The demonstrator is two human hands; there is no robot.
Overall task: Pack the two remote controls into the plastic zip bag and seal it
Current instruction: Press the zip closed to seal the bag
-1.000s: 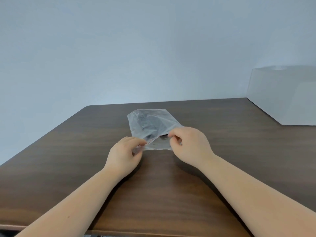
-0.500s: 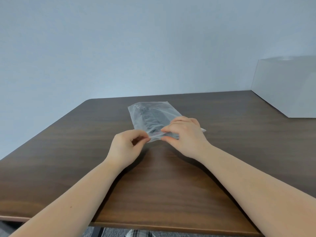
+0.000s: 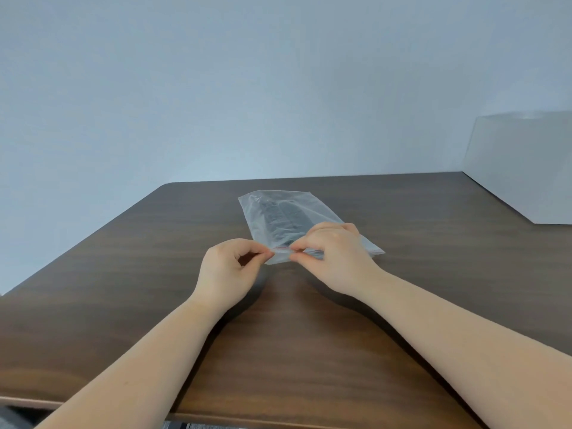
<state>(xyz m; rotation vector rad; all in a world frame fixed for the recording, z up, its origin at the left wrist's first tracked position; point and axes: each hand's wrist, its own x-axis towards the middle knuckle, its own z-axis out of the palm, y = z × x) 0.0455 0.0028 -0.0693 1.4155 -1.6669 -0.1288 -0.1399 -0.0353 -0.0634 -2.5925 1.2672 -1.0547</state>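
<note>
A clear plastic zip bag [image 3: 312, 205] lies flat on the dark wooden table [image 3: 123, 267], its zip end with a red line facing me. Two dark remote controls [image 3: 283, 222] show through the plastic, side by side. My left hand [image 3: 227, 267] pinches the near left corner of the zip strip between thumb and forefinger. My right hand [image 3: 332, 253] pinches the strip just to the right of it, thumb below and fingers on top. The right part of the zip strip is hidden under my right hand.
A large pale translucent box [image 3: 523, 168] stands at the table's far right. A plain pale wall rises behind the table. The near table edge runs along the bottom of the view.
My right hand has closed down on the zip strip and slid left toward my left hand. The bag's mouth, gaping a second ago, now lies flat. The view tilted slightly upward.
</note>
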